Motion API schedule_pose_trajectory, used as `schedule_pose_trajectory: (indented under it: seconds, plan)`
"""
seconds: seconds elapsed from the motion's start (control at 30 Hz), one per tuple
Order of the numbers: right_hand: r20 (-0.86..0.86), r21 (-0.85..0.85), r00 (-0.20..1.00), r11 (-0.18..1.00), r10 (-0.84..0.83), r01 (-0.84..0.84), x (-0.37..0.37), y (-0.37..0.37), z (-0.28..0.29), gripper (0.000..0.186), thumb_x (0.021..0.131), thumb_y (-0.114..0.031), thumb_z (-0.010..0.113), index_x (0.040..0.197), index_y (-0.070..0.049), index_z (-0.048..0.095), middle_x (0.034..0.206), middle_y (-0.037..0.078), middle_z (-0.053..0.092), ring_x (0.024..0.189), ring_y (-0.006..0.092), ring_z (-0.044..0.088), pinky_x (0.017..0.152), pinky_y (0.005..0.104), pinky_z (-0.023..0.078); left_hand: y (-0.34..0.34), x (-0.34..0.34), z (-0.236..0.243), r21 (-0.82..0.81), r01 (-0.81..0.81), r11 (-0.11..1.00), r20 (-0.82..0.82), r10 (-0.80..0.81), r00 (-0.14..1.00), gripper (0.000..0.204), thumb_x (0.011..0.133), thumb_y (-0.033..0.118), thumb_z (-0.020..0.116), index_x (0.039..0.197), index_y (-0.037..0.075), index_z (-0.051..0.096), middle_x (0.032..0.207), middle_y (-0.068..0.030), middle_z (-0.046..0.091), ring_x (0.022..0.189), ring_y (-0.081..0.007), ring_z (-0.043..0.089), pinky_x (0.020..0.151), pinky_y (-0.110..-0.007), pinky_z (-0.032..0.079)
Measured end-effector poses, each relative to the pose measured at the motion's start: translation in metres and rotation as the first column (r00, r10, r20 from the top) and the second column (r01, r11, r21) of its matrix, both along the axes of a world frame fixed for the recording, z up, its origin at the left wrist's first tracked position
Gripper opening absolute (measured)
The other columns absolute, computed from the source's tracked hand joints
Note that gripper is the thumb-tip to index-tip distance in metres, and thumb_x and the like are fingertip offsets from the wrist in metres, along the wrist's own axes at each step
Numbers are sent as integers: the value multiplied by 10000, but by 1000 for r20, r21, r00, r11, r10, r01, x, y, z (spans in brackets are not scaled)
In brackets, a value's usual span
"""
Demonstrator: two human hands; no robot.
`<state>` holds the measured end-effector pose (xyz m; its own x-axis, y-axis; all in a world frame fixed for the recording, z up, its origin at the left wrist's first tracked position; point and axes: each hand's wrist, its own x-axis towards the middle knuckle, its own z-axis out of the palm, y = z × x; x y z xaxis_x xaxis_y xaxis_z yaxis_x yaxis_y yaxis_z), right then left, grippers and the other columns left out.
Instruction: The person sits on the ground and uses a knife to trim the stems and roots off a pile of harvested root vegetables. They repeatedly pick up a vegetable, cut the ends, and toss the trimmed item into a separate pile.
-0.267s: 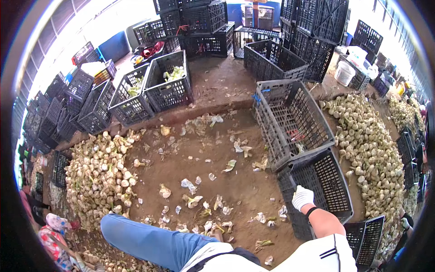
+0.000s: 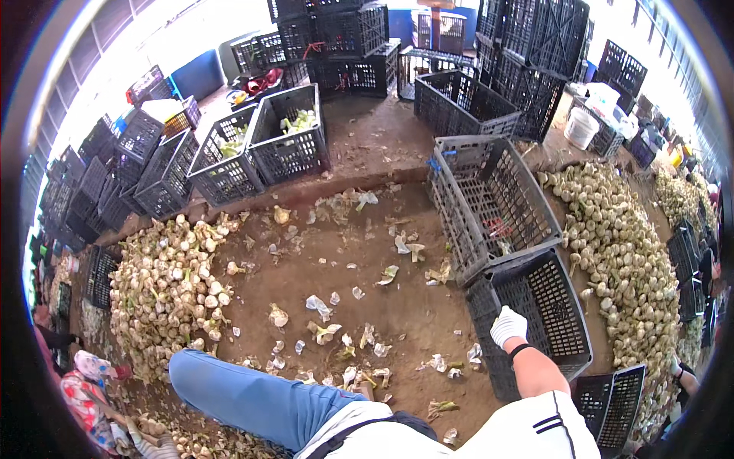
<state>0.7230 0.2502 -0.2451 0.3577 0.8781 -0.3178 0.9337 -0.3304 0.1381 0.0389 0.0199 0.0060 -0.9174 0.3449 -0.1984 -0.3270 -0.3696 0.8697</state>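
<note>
My right hand (image 2: pixel 508 325), in a white glove with a black wristband, grips the near rim of an empty black plastic crate (image 2: pixel 569 306) that stands tilted on the dirt floor. Just behind it a larger grey crate (image 2: pixel 489 206) leans, also empty apart from a few scraps. A long heap of pale round bulbs (image 2: pixel 619 245) lies right of both crates. My left hand is out of sight. My leg in blue jeans (image 2: pixel 245 398) stretches out to the lower left.
A second heap of bulbs (image 2: pixel 164 283) lies at the left, with a person in patterned clothes (image 2: pixel 84 382) beside it. Husks and leaf scraps (image 2: pixel 344 336) litter the brown floor. Stacked black crates (image 2: pixel 336 38) line the back, two holding green trimmings (image 2: pixel 298 122).
My right hand has shifted slightly up along the black crate's rim. Nothing else has visibly moved.
</note>
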Motion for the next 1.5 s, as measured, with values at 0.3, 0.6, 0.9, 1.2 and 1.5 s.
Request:
schedule_pose_trajectory:
  seconds: [0.3, 0.6, 0.9, 1.2, 1.5]
  plan:
    - [84, -152, 990, 981, -110, 122, -31, 29, 45, 424, 805, -301, 591, 1165, -78, 603, 1171, 144, 645, 1086, 259, 631, 896, 365, 485, -24, -12, -34, 207, -29, 978, -41, 39, 998, 192, 922, 260, 616, 832, 107, 541, 620, 61, 293, 494, -57, 261, 430, -222, 250]
    - [-349, 327, 483, 587, 803, -741, -312, 92, 201, 496, 844, -448, 528, 1112, -36, 599, 968, 215, 665, 936, 379, 631, 818, 441, 495, -68, -15, -12, -82, 35, 996, -273, -56, 960, 143, 875, 186, 655, 925, 99, 553, 666, 43, 463, 504, -57, 403, 451, -213, 344]
    - [-758, 444, -255, 189, 600, -876, -629, 58, 231, 472, 874, -431, 562, 1084, -16, 642, 978, 127, 680, 908, 226, 628, 815, 355, 485, 11, -25, -17, -619, -117, 776, -643, -416, 643, 110, 807, 109, 673, 838, 57, 581, 665, 15, 572, 580, -76, 496, 533, -245, 426]
    - [-857, 45, -69, 59, -510, -997, -786, -22, 90, 361, 871, -297, 602, 1174, -102, 591, 979, -4, 642, 828, 112, 588, 656, 279, 469, 51, -96, -105, -600, -11, 800, -393, -284, 875, 175, 830, 53, 666, 997, 14, 633, 852, -32, 668, 749, -111, 602, 674, -280, 507]
    - [-734, -147, 112, -3, -670, -989, -821, -57, -3, 498, 885, -221, 637, 1320, -49, 465, 1107, 30, 590, 1007, 124, 542, 890, 295, 446, 19, -151, -252, -570, 234, 787, -131, -369, 920, 432, 764, 171, 726, 1144, 51, 561, 1067, -89, 635, 953, -173, 616, 840, -316, 503]
